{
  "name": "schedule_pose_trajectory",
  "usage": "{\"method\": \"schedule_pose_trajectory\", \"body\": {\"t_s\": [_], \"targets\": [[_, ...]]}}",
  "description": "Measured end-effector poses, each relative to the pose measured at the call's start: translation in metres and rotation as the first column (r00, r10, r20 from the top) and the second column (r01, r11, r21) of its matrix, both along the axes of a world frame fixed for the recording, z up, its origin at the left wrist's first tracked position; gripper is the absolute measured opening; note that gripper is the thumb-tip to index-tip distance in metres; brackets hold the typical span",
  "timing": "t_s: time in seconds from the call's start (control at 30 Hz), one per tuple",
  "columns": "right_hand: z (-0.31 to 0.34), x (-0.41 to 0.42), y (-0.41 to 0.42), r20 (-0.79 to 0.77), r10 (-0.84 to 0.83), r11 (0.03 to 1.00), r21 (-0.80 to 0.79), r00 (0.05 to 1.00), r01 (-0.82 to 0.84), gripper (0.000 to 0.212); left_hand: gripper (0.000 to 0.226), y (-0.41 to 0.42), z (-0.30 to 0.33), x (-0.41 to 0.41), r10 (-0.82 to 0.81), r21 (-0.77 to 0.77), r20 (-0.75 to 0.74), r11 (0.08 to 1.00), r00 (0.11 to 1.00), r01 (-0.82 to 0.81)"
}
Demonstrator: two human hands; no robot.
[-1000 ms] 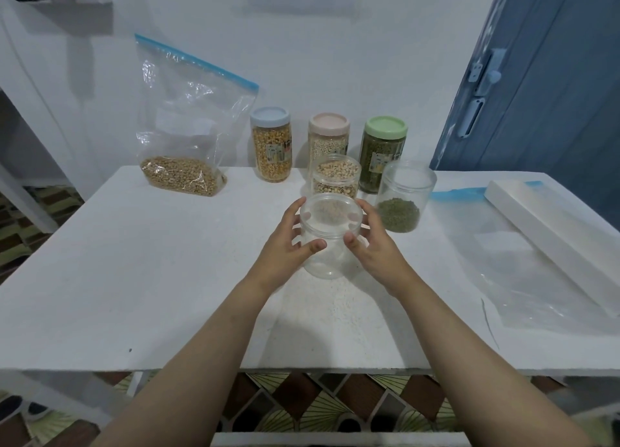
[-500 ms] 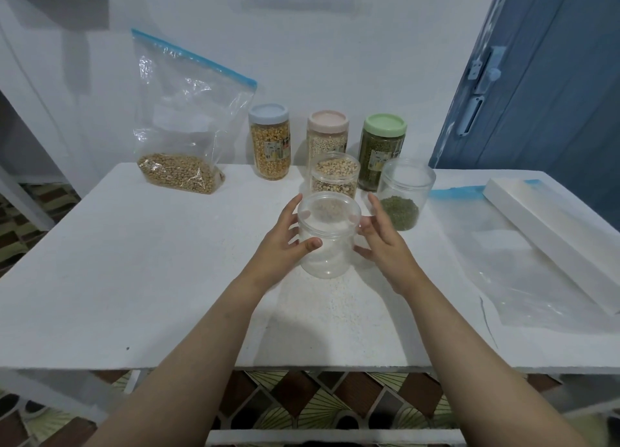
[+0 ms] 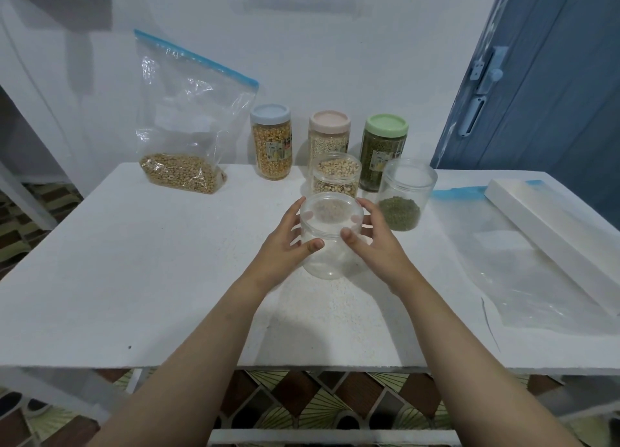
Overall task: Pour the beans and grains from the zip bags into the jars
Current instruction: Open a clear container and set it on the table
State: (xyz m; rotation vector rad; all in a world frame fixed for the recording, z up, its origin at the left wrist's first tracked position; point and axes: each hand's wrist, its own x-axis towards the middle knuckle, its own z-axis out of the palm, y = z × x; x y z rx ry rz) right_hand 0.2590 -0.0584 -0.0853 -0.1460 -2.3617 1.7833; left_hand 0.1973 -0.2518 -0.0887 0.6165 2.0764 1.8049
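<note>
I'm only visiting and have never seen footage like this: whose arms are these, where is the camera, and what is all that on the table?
No machine here: a person wears a camera on the head, looking down at their own arms. The left hand and right hand each curl round an empty clear jar standing on the white table. Behind it are an open jar of pale beans and an open jar of green beans, then three lidded jars by the wall. A zip bag of tan beans leans on the wall at left; an empty bag lies flat at right.
</note>
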Motion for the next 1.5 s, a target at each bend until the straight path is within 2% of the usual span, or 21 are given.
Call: {"method": "schedule_pose_trajectory", "body": {"t_s": [0.07, 0.2, 0.27, 0.37, 0.43, 0.63, 0.77, 0.83, 0.97, 1.03, 1.2, 1.33, 1.43, 1.5], "targets": [[-0.001, -0.001, 0.004, -0.012, 0.025, 0.999, 0.028, 1.0, -0.025, 0.073, 0.092, 0.0, -0.001, 0.0, -0.002, -0.004, -0.004, 1.0, 1.0, 0.002], [-0.001, 0.001, 0.011, -0.017, -0.009, 0.99, -0.139, 1.0, 0.006, 0.057, 0.101, 0.0, 0.001, -0.001, -0.001, -0.022, -0.006, 1.0, 1.0, 0.001], [0.001, 0.002, 0.007, -0.008, 0.003, 0.992, -0.124, 1.0, -0.004, 0.054, 0.101, 0.001, -0.001, -0.001, 0.001, -0.018, -0.01, 1.0, 1.0, -0.002], [0.002, 0.002, -0.001, -0.003, 0.037, 0.998, 0.048, 0.999, -0.037, 0.074, 0.093, 0.001, -0.002, -0.001, 0.003, -0.004, -0.019, 1.0, 1.0, -0.003], [0.001, 0.0, 0.002, 0.008, 0.033, 0.996, 0.083, 0.999, -0.034, 0.086, 0.09, 0.001, -0.002, -0.001, 0.001, -0.006, -0.02, 1.0, 1.0, -0.002], [0.001, 0.005, 0.007, 0.011, 0.017, 0.995, -0.095, 1.0, -0.016, 0.065, 0.098, 0.001, -0.002, -0.003, -0.008, -0.025, -0.023, 1.0, 1.0, 0.008], [0.004, 0.002, -0.006, -0.008, 0.047, 0.996, 0.076, 0.999, -0.046, 0.09, 0.087, 0.0, -0.002, -0.003, -0.012, -0.008, -0.031, 1.0, 0.999, 0.012], [0.003, 0.0, -0.002, -0.01, 0.036, 0.995, 0.094, 0.999, -0.035, 0.093, 0.09, 0.001, -0.002, -0.003, -0.011, -0.008, -0.024, 1.0, 1.0, 0.011], [0.0, 0.005, 0.009, -0.004, -0.017, 0.998, -0.06, 1.0, 0.017, 0.068, 0.096, 0.0, -0.004, -0.005, -0.018, -0.01, -0.013, 1.0, 1.0, 0.018], [0.003, 0.007, 0.004, -0.007, -0.011, 0.999, -0.051, 1.0, 0.01, 0.057, 0.097, 0.001, -0.004, -0.006, -0.022, -0.011, -0.012, 1.0, 1.0, 0.021], [0.007, 0.003, -0.003, -0.022, 0.036, 0.994, 0.1, 0.999, -0.034, 0.083, 0.087, 0.0, -0.004, -0.005, -0.032, 0.015, -0.023, 0.999, 0.999, 0.033], [0.011, 0.002, 0.009, 0.035, 0.05, 0.992, 0.118, 0.998, -0.054, 0.089, 0.094, 0.0, -0.004, -0.006, -0.033, 0.01, -0.013, 0.999, 0.999, 0.033], [0.011, 0.007, 0.011, 0.038, 0.022, 0.997, 0.078, 0.999, -0.025, 0.08, 0.099, 0.001, -0.006, -0.007, -0.025, 0.009, -0.004, 1.0, 1.0, 0.025], [0.011, 0.01, 0.004, 0.01, 0.033, 0.996, 0.081, 0.999, -0.034, 0.06, 0.099, 0.001, -0.007, -0.007, -0.022, 0.007, 0.0, 1.0, 1.0, 0.022]]}}
